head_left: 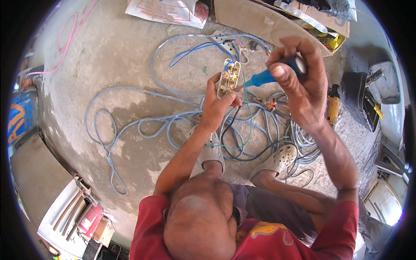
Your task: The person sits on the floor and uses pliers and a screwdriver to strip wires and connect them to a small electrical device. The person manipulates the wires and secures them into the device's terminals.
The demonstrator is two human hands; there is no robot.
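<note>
My left hand grips an opened electrical outlet, a narrow white housing with brass contacts showing. Blue wires run from its upper end, and a thin green wire hangs beside it. In my right hand is a screwdriver with a blue handle, its dark rounded butt toward my palm. The shaft slants down to the outlet's right side; I cannot tell exactly where its tip sits. On the floor just beyond the outlet lies a white slotted piece, partly covered by wires.
Loops of grey-blue cable spread over the concrete floor around my sandals. Orange-handled pliers lie among them. At right are a yellow power tool and a black tool bag. A cardboard box and a sack stand at the far side.
</note>
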